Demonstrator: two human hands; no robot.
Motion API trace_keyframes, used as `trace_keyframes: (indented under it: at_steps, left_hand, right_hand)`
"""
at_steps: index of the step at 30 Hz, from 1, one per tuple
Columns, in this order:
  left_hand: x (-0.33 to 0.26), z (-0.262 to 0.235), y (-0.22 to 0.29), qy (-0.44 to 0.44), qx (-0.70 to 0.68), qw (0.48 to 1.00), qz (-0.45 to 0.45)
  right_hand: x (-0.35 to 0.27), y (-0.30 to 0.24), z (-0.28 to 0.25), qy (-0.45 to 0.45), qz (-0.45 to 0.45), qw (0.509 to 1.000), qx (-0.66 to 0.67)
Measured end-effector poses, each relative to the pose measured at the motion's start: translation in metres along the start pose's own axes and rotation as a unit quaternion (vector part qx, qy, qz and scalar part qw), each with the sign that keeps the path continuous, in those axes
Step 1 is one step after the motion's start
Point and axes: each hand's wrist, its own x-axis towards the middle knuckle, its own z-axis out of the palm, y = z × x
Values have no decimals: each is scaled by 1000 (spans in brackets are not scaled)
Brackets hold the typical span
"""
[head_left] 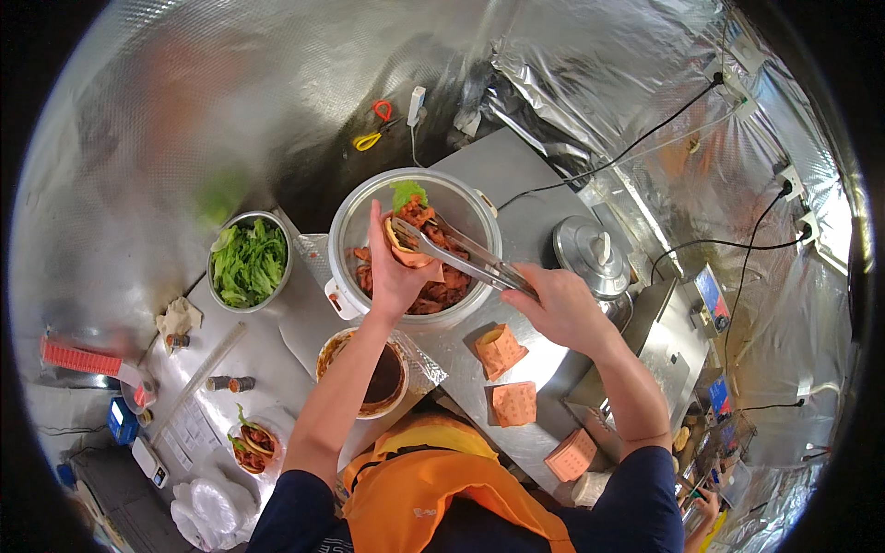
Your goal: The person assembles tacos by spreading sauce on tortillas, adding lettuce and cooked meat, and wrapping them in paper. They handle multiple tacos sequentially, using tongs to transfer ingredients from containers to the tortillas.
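Over a large round pot (346,217), my left hand (395,281) holds a filled bun (396,241) in an orange-pink paper sleeve. Green lettuce (406,192) and reddish-brown meat stick out of its top. My right hand (564,309) grips metal tongs (484,265), whose tips are at the bun's filling. Below them, pieces of sauced meat (438,297) lie in the pot, partly covered by my left hand and the tongs. Next to the pot's near side stands a bowl of dark brown sauce (387,380), partly behind my left forearm.
A metal bowl of lettuce leaves (247,265) stands left of the pot. Another filled bun (253,447) lies at the lower left. Several paper sleeves (514,404) are to the right, near a metal lid (595,253). Another person's hand (706,505) shows at the lower right.
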Motion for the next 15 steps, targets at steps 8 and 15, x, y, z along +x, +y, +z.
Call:
trace_keyframes:
  at_steps: [8, 15]
  left_hand:
    - [11, -8, -27, -40, 101, 991, 75]
    - [18, -41, -33, -44, 111, 993, 23]
  right_hand:
    - [4, -7, -9, 48, -53, 997, -36]
    - [25, 18, -24, 91, -72, 993, -36]
